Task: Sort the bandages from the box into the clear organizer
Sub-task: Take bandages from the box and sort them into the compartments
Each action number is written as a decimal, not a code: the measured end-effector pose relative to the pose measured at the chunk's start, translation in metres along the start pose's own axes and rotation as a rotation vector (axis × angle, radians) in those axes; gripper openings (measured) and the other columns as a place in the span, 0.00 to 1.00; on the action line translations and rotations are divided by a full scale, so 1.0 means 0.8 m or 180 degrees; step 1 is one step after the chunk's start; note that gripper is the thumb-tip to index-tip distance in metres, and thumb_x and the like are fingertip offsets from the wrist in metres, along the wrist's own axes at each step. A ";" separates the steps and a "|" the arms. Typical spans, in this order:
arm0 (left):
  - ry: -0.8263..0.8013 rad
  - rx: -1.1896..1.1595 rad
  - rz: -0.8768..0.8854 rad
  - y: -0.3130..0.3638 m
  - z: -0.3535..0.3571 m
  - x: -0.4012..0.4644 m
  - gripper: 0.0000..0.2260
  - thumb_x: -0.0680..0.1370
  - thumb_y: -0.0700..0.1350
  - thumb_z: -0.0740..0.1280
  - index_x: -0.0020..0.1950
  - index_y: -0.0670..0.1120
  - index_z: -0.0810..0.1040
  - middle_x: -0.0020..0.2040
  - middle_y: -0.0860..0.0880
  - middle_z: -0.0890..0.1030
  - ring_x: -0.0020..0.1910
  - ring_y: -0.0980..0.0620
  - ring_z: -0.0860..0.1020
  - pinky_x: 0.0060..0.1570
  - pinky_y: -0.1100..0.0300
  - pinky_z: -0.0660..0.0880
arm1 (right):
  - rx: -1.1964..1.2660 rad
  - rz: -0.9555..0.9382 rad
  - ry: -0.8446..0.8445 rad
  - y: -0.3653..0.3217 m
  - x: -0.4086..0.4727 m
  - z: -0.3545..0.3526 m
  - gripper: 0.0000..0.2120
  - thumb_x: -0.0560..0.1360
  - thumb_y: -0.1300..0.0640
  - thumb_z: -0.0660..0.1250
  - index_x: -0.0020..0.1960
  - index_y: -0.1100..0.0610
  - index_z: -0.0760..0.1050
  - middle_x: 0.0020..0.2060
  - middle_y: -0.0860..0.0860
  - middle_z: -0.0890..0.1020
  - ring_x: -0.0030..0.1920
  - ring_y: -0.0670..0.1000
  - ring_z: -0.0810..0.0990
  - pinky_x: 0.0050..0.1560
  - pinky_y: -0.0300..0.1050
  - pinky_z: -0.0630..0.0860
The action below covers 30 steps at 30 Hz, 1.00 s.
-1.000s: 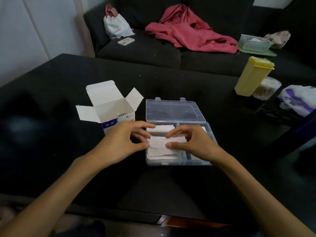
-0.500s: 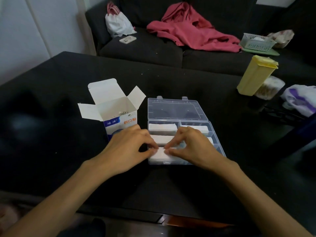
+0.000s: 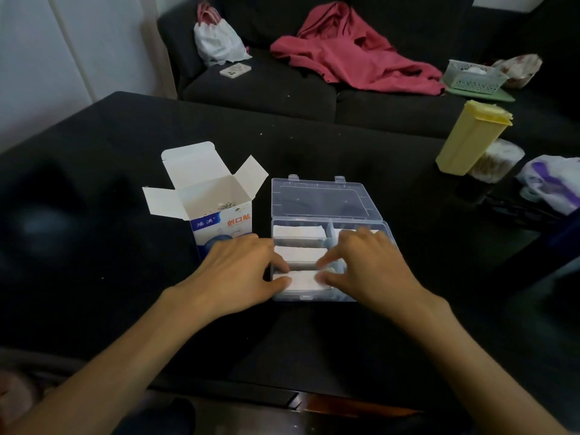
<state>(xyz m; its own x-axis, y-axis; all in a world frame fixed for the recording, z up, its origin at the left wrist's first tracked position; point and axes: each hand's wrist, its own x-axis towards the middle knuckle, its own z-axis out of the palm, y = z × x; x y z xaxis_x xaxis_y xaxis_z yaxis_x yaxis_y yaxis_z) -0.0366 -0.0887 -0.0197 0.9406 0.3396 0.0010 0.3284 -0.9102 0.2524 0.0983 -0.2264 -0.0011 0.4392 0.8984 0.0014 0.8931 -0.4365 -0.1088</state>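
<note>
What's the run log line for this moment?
hands: left, right press bandages | place: clear organizer near-left compartment | box: open

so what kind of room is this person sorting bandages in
Most likely a home living room: a dark fabric sofa stands just behind the black table, with a crumpled pink garment and a white drawstring bag left on its cushions.
</note>
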 end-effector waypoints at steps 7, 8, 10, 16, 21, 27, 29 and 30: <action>-0.0122 -0.0259 0.0001 0.000 0.000 0.004 0.09 0.75 0.59 0.65 0.53 0.59 0.77 0.42 0.59 0.72 0.41 0.62 0.69 0.43 0.63 0.71 | 0.0193 -0.0022 -0.0344 -0.009 0.005 0.001 0.13 0.76 0.47 0.64 0.60 0.44 0.76 0.64 0.49 0.73 0.63 0.50 0.68 0.64 0.48 0.62; -0.0117 -0.0278 -0.0004 0.000 0.000 0.004 0.09 0.75 0.59 0.65 0.53 0.60 0.77 0.42 0.59 0.73 0.42 0.62 0.69 0.45 0.61 0.73 | 0.0216 0.0018 -0.0406 -0.009 0.005 0.001 0.13 0.76 0.47 0.64 0.60 0.44 0.76 0.64 0.49 0.72 0.64 0.50 0.68 0.65 0.48 0.61; -0.0109 -0.0290 -0.0021 -0.002 -0.001 0.004 0.09 0.75 0.60 0.65 0.53 0.61 0.77 0.42 0.59 0.73 0.42 0.61 0.69 0.48 0.56 0.75 | 0.0235 0.0061 -0.0517 -0.007 0.006 0.002 0.14 0.76 0.47 0.64 0.61 0.45 0.76 0.64 0.50 0.73 0.63 0.50 0.69 0.65 0.48 0.62; -0.0186 -0.0186 0.0015 0.002 -0.001 0.004 0.13 0.76 0.59 0.63 0.59 0.60 0.77 0.40 0.59 0.70 0.40 0.61 0.68 0.43 0.62 0.71 | 0.0655 0.0057 -0.0804 -0.010 0.015 0.002 0.11 0.76 0.50 0.66 0.57 0.48 0.80 0.48 0.47 0.78 0.48 0.46 0.72 0.56 0.45 0.69; -0.0172 -0.0247 0.0039 0.001 -0.003 0.003 0.11 0.77 0.58 0.63 0.58 0.60 0.78 0.40 0.60 0.69 0.43 0.60 0.68 0.46 0.61 0.72 | 0.1122 0.0727 -0.0577 0.022 0.013 -0.036 0.06 0.72 0.50 0.70 0.47 0.50 0.82 0.36 0.44 0.78 0.33 0.43 0.72 0.34 0.35 0.68; -0.0148 -0.0222 0.0049 0.001 -0.001 0.004 0.10 0.78 0.56 0.62 0.57 0.61 0.77 0.42 0.59 0.71 0.44 0.60 0.68 0.45 0.61 0.70 | 0.0279 0.0906 -0.0424 0.009 0.008 -0.016 0.10 0.72 0.45 0.70 0.48 0.50 0.82 0.45 0.47 0.82 0.43 0.46 0.78 0.44 0.41 0.74; -0.0127 -0.0213 0.0062 0.000 -0.002 0.004 0.10 0.78 0.56 0.62 0.57 0.61 0.77 0.42 0.59 0.71 0.44 0.60 0.68 0.44 0.62 0.69 | -0.0039 0.0793 -0.0379 -0.001 0.007 -0.010 0.12 0.73 0.45 0.68 0.52 0.50 0.81 0.48 0.49 0.82 0.47 0.49 0.78 0.48 0.44 0.73; -0.0134 -0.0205 0.0074 0.001 -0.001 0.005 0.10 0.78 0.56 0.62 0.57 0.60 0.77 0.42 0.59 0.71 0.44 0.60 0.68 0.43 0.63 0.68 | -0.0127 0.0765 -0.0417 -0.004 0.006 -0.009 0.13 0.73 0.45 0.67 0.53 0.50 0.80 0.49 0.50 0.81 0.49 0.50 0.78 0.51 0.46 0.73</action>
<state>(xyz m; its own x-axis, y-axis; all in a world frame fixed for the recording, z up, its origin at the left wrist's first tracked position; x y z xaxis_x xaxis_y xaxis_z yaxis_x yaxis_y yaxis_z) -0.0331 -0.0877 -0.0185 0.9511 0.3071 -0.0328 0.3014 -0.9001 0.3145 0.0981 -0.2207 0.0062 0.6251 0.7663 -0.1485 0.7690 -0.6372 -0.0513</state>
